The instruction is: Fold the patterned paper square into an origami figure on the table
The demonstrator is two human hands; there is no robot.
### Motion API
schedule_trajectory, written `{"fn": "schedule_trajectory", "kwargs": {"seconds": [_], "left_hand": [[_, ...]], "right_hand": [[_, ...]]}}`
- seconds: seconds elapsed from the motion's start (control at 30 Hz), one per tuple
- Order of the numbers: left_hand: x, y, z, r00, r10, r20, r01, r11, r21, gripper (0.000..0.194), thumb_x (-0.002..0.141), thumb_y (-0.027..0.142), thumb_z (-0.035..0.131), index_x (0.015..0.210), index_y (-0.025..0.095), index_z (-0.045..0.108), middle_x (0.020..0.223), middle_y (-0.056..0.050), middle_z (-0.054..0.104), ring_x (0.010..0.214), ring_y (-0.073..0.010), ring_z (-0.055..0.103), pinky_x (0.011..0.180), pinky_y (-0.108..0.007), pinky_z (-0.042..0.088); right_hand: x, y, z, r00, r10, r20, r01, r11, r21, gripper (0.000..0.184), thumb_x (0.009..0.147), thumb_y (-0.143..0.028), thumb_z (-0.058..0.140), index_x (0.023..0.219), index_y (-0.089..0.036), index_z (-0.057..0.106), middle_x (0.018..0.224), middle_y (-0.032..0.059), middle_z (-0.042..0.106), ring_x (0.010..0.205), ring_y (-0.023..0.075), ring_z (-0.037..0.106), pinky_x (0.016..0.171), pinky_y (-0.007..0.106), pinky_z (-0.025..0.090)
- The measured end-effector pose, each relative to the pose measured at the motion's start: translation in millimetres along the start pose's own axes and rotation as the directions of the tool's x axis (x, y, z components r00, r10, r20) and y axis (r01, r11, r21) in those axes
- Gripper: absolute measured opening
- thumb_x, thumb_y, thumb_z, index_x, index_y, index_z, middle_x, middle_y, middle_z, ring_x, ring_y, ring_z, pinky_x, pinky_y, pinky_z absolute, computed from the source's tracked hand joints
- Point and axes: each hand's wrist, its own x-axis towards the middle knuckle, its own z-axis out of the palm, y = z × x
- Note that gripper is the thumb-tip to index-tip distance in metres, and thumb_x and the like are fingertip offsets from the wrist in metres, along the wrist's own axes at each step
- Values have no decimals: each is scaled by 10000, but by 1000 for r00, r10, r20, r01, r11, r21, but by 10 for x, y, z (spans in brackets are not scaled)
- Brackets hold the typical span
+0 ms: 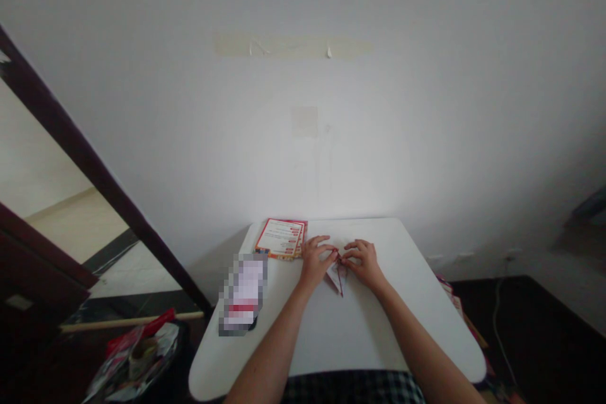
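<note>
My left hand and my right hand meet near the middle of the white table, their fingertips pinching the top of a folded paper piece. The paper is white with dark red edges and comes to a point below my fingers. Part of it is hidden by my hands. To the left of my left hand lies a stack of red-bordered printed cards. Further left and nearer me is a pixelated, unreadable flat object.
The table's far edge stands against a white wall. A dark door frame runs along the left. A crumpled plastic bag sits on the floor at lower left, and a white cable runs down the floor at right.
</note>
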Motion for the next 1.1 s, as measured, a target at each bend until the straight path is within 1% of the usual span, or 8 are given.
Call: {"fn": "schedule_trajectory", "kwargs": {"seconds": [0.2,0.4,0.53,0.63,0.7,0.77,0.9,1.1], "left_hand": [[-1,32,12,998,-25,-52,23,999,-32,76,802,269,706,791,293,777,1155,-13,697,1157,-218,580,1082,-461,402],[13,26,57,996,-42,-79,41,999,-14,97,834,294,682,807,286,775,1113,-17,709,1120,-211,597,1074,-455,396],[31,-4,38,994,-57,-97,57,998,-6,98,840,302,682,810,281,773,1109,-21,709,1116,-211,596,1073,-466,385],[19,-6,17,997,-46,-57,48,999,19,53,795,338,738,818,313,778,1156,-5,697,1168,-229,566,1108,-508,329],[8,0,19,999,-36,-22,37,998,48,68,753,349,779,817,326,781,1184,2,688,1193,-242,547,1119,-528,301],[3,2,35,999,-34,-8,35,997,67,71,726,329,802,793,316,783,1186,-2,689,1190,-247,544,1109,-522,313],[14,-12,68,999,-36,0,36,997,64,52,716,288,806,761,296,781,1192,-11,690,1184,-249,550,1083,-500,357],[15,-21,67,999,-47,4,47,998,48,30,725,268,791,744,287,778,1211,-13,686,1198,-251,549,1100,-511,354]], "right_hand": [[-1,-11,-1,1000,8,5,-9,1000,18,123,832,-419,661,870,-356,760,1152,-2,680,1258,270,453,1082,480,279],[-8,-12,14,1000,18,1,-18,999,47,99,812,-405,691,834,-347,768,1137,14,680,1276,288,436,1097,499,268],[-18,-7,33,1000,17,-27,-15,998,65,76,804,-377,703,806,-336,766,1107,17,684,1262,286,445,1091,495,279],[-19,-5,41,998,18,-54,-14,997,82,67,796,-359,711,778,-322,764,1076,23,690,1245,287,453,1080,490,289],[-20,-7,41,998,7,-64,-2,996,86,65,789,-357,718,764,-315,761,1072,27,690,1241,289,452,1074,490,294],[-23,-10,39,998,-8,-68,14,996,87,61,783,-358,726,758,-314,759,1077,28,688,1242,291,446,1068,488,301],[-27,-10,38,997,-22,-74,28,996,88,49,778,-350,738,748,-315,755,1082,27,685,1235,291,445,1064,492,307],[-26,9,52,996,-30,-85,38,995,94,67,782,-375,741,751,-319,762,1069,29,686,1222,287,455,1048,476,331]]}}
